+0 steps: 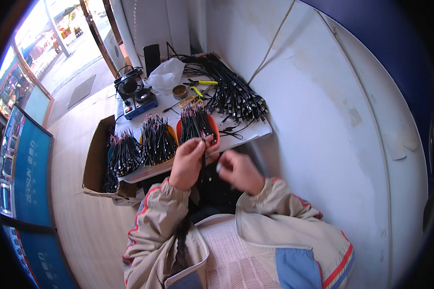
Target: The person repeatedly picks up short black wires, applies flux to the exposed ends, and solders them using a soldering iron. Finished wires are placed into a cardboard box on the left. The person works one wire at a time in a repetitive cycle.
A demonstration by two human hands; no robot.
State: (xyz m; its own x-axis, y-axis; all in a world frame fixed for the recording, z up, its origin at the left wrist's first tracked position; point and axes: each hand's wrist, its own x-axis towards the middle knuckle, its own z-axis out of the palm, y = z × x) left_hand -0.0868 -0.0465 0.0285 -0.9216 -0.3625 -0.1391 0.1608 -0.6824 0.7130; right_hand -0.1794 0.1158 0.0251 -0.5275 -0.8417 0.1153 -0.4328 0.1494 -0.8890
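My left hand (187, 163) is raised in front of the table, its thumb and fingers pinching a thin black cable (203, 156) that hangs down toward my lap. Just to its right is my right hand (242, 172), fingers curled in and slightly blurred; a small whitish spot shows at its fingertips, but what they grip is too unclear to tell. Behind the hands a red bin (213, 126) holds a bundle of black cables (194, 115) with pinkish wire ends. Two more bunches stand to its left, a middle bunch (157, 144) in a yellow bin and a left bunch (125, 156).
On the white table (246, 135) lies a large heap of black cables (236, 98) with metal plugs. Yellow-handled pliers (208, 82), a small round tin (180, 91), a white plastic bag (166, 76) and a blue device (141, 109) stand farther back. A cardboard box (97, 159) sits at left.
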